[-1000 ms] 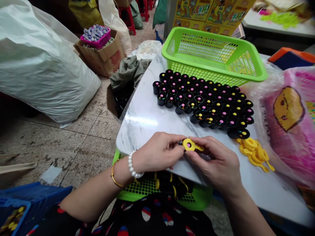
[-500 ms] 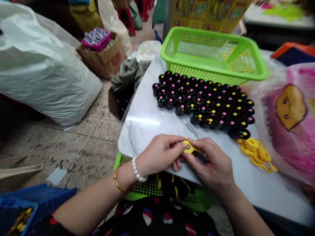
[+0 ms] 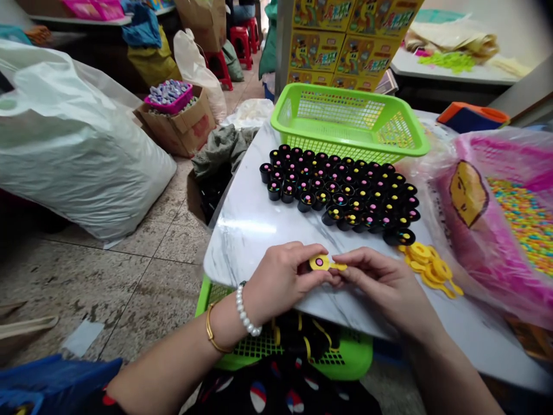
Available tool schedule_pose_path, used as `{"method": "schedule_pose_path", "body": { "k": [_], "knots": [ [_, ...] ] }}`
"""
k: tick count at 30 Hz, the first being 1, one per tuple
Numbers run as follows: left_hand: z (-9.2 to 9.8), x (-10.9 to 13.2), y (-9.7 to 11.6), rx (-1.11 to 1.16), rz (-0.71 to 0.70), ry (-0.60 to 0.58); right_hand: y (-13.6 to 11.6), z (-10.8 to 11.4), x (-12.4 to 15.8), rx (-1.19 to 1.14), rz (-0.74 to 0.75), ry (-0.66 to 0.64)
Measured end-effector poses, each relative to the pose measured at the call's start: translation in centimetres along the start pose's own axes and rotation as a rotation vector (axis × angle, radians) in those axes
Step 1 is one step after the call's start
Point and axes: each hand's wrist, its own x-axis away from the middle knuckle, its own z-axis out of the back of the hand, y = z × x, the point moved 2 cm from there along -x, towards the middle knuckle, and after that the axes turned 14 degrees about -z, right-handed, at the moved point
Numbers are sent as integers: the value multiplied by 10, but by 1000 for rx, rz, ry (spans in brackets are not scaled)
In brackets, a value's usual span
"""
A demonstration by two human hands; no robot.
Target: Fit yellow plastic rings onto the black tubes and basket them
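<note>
Left hand (image 3: 280, 276) and right hand (image 3: 384, 288) pinch the yellow cap (image 3: 319, 263) by the table's (image 3: 254, 225) front edge; a slip might drop it.

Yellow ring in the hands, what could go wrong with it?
1. The ring is only pinched between the left hand and right hand near the table edge; it might slip and fall to the basket below.
2. The tubes stand packed close behind; a bump could topple several.
3. Spare rings lie loose beside the right hand and could be swept off.
</note>
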Motion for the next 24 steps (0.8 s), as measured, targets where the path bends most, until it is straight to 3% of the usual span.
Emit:
{"method": "schedule_pose_path", "body": {
  "k": [4,8,15,20,24],
  "knots": [
    [2,-5,-2,85,32,-108,-16,3,-13,26,-21,-110],
    [1,-1,-3,83,48,-89,-23,-5,-25,-123,-152,-232],
    [-1,-1,-11,126,94,-102,-22,-23,-34,33,-359,-246],
    [-1,-1,-15,131,113,-104,-14,-30,-23,25,-186,-145],
    [0,15,-3,5,6,-121,-5,-33,1,61,-31,-27]
  ]
}}
